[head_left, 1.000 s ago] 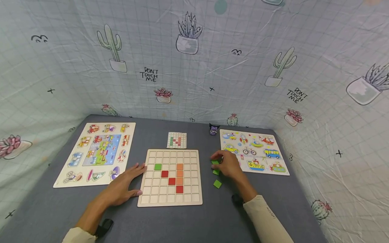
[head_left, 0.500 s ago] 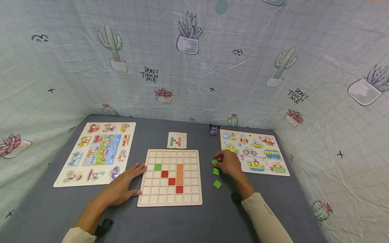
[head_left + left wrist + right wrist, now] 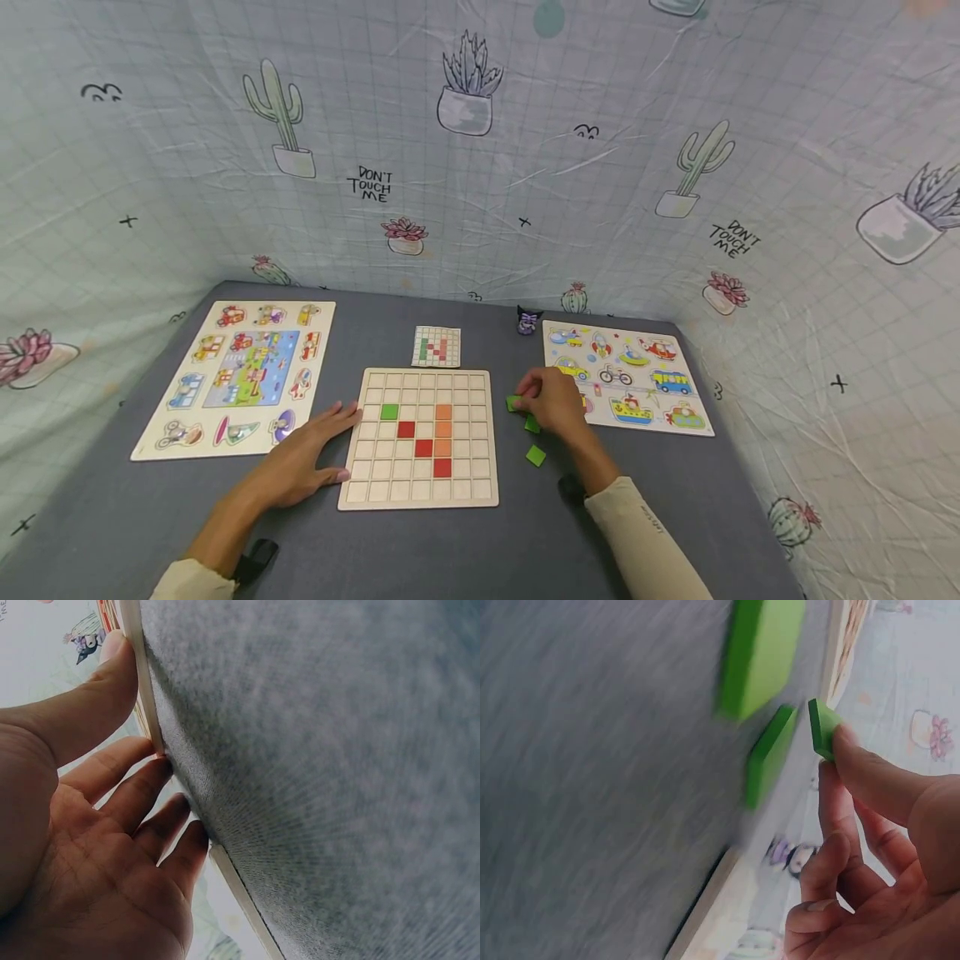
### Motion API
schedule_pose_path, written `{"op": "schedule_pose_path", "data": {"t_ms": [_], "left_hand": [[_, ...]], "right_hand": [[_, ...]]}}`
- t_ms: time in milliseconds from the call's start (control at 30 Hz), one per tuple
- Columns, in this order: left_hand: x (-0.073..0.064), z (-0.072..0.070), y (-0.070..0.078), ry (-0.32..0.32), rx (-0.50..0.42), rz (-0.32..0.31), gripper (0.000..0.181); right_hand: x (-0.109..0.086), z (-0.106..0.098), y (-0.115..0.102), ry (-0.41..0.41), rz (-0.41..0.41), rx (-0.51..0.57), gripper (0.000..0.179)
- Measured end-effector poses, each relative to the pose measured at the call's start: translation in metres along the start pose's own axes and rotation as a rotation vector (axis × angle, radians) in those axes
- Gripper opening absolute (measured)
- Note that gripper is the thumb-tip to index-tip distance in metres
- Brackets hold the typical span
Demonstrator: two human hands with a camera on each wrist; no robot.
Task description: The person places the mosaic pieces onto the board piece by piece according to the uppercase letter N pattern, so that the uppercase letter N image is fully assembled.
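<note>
My right hand [image 3: 553, 402] pinches a green square tile [image 3: 823, 729] between thumb and finger, just right of the wooden grid board [image 3: 375, 493]. Two more green tiles lie on the table by that hand, one [image 3: 532, 424] under its fingers and one [image 3: 536, 455] nearer the front. On the board sit a green tile [image 3: 389, 412], several red tiles [image 3: 406, 429] in a diagonal, and a column of orange tiles [image 3: 444, 429]. At the board's left edge my left hand [image 3: 300, 461] rests with fingers spread, thumb and fingertips touching the rim.
A small pattern card [image 3: 436, 347] lies behind the board. One picture puzzle board [image 3: 197, 400] is at the left, another [image 3: 652, 383] at the right behind my right hand. A small purple figure [image 3: 528, 320] stands near the back edge of the grey table [image 3: 420, 558].
The right hand has taken up the farthest green tile and moved it slightly left toward the grid board. The left hand has stayed in place.
</note>
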State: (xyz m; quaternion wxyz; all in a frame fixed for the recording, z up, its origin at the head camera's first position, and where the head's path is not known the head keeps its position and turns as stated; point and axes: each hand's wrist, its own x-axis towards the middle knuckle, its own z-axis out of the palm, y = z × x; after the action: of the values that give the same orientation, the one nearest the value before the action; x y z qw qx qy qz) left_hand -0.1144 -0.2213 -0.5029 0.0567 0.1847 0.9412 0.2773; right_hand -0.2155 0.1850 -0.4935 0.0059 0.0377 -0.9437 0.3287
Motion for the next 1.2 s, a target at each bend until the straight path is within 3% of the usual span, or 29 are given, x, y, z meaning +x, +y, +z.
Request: {"op": "schedule_pose_path", "data": {"t_ms": [467,767,1200], "left_hand": [[0.001,0.003,-0.005,-0.007,-0.015,-0.002,0.088],[0.0,0.002,-0.004,-0.01,-0.001,-0.003,0.088],[0.0,0.002,-0.005,-0.001,-0.009,0.008,0.086]], "right_hand": [[-0.009,0.026,-0.052,-0.043,-0.09,0.128,0.015],[-0.014,0.05,-0.079,-0.079,-0.139,0.151,0.014],[-0.026,0.083,-0.119,-0.179,-0.092,0.186,0.016]]}}
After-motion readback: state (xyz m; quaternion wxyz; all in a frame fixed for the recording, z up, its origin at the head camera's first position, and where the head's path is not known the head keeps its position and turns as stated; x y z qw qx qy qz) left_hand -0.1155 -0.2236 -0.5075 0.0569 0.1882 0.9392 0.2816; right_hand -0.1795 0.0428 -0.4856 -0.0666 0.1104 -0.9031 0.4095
